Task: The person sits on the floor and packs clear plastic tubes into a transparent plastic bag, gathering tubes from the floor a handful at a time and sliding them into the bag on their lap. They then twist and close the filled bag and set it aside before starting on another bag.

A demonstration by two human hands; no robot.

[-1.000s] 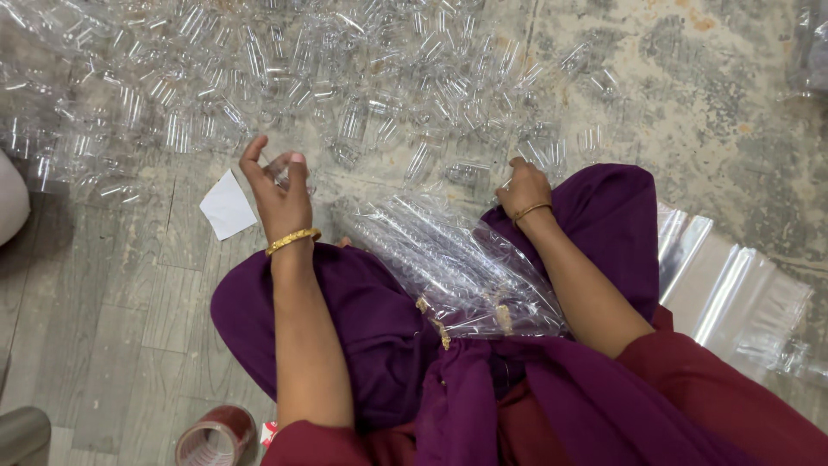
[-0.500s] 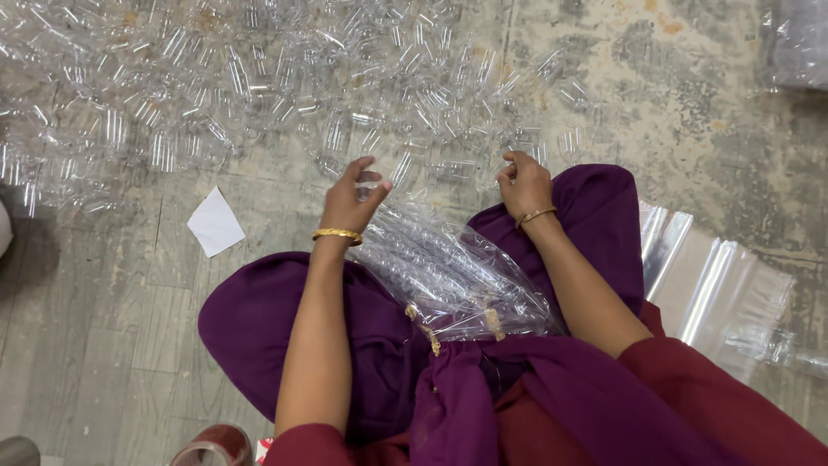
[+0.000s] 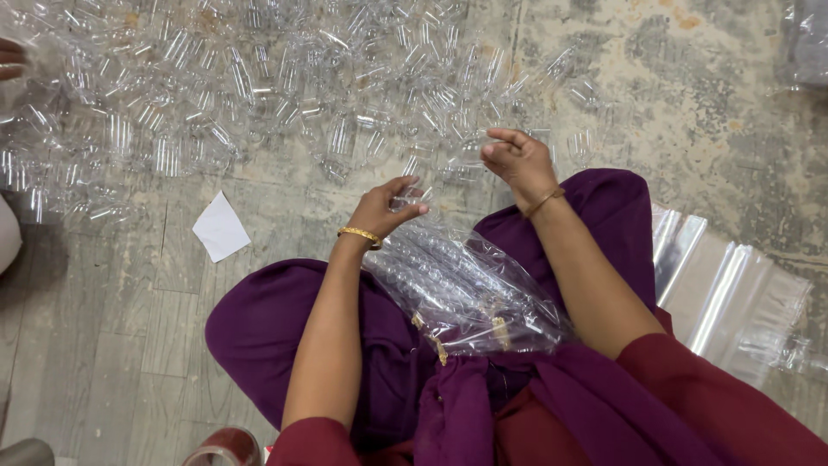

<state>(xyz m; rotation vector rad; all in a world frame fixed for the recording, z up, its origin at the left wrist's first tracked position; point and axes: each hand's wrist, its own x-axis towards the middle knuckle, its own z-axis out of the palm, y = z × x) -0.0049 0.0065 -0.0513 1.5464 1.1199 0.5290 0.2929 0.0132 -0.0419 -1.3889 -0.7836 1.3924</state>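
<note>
Sprawling across the worn floor (image 3: 673,112) is a wide scatter of small clear plastic pieces (image 3: 259,95), glinting and tangled together, and that heap dwarfs everything else in view. Next down in size, a purple cloth (image 3: 285,336) spreads over the person's lap, and on it lies a clear bag (image 3: 470,289) already packed with more of those pieces, its mouth turned toward the heap. Off to the right a stack of flat empty bags (image 3: 733,293) waits on the floor. The bag looks light, soft and slippery, likely to crumple and slide, so its open rim seems the place to take it; the pieces themselves look thin, stiff and easy to crack, best pinched at the edges. Left hand (image 3: 384,209) hovers just over the bag's mouth, wrist bent, fingers half-curled around what appears to be one clear piece. Right hand (image 3: 515,160) is raised higher, fingertips pinched narrow, though what it grips I cannot tell. Smallest of all, a white paper scrap (image 3: 221,227) lies apart on the left.
</note>
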